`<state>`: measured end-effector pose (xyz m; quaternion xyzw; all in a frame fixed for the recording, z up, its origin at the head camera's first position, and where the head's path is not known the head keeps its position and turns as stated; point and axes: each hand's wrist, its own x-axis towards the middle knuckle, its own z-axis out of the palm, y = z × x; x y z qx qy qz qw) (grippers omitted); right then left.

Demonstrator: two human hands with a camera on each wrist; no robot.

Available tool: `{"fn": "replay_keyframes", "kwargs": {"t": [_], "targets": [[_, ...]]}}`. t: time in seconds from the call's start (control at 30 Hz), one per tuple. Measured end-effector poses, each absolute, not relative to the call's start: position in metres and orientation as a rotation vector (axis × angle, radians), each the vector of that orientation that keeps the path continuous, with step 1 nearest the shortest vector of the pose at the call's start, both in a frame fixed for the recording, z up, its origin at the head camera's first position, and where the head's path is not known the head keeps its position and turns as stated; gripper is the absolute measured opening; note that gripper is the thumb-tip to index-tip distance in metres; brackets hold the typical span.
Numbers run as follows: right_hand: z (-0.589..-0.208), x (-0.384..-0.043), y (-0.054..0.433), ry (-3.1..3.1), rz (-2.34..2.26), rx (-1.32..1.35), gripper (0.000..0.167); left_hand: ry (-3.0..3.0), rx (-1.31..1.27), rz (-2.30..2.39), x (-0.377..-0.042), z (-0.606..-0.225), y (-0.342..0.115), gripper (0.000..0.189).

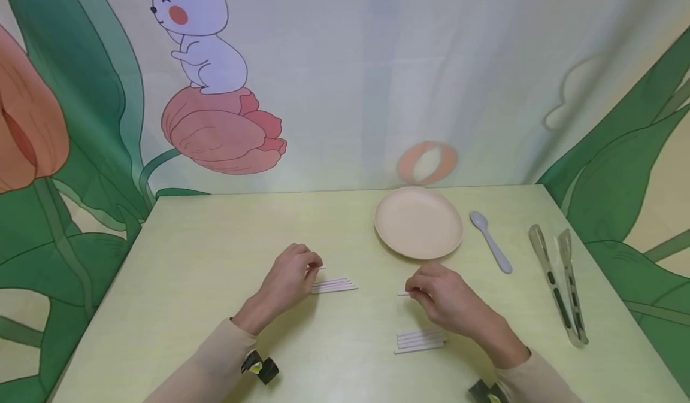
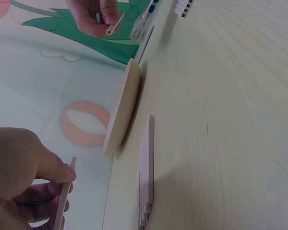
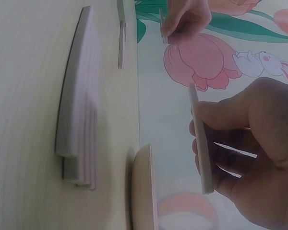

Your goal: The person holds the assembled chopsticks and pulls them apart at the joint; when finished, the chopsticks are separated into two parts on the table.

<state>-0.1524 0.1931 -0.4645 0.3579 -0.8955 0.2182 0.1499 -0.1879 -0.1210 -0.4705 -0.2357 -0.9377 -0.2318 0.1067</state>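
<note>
My left hand (image 1: 288, 277) pinches a thin pale square-edged stick (image 2: 63, 201) between thumb and fingers, raised off the table. Just below and to the right of that hand lies a row of several similar sticks (image 1: 335, 285), side by side. Another pale stick (image 3: 202, 143) is pinched in my right hand (image 1: 450, 300), also above the tabletop, in front of the plate. Nearer to me, under the right hand, a second row of sticks (image 1: 420, 341) lies with slightly uneven ends. In the head view, the fingers hide most of both held sticks.
A round beige plate (image 1: 418, 223) stands at the back of the pale wooden table (image 1: 215, 241). To its right are a light grey spoon (image 1: 490, 241) and metal tongs (image 1: 557, 289) near the right edge. Behind hangs a curtain (image 1: 323, 61) printed with a rabbit and flowers.
</note>
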Motion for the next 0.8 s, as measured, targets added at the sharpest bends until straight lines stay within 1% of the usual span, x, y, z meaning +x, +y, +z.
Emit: {"fn": "replay_keyframes", "kwargs": {"t": [0.8], "targets": [[-0.468, -0.137, 0.192, -2.656, 0.626, 1.081, 0.012, -2.781, -0.748, -0.679, -0.199, -0.481, -0.107, 0.009]]}}
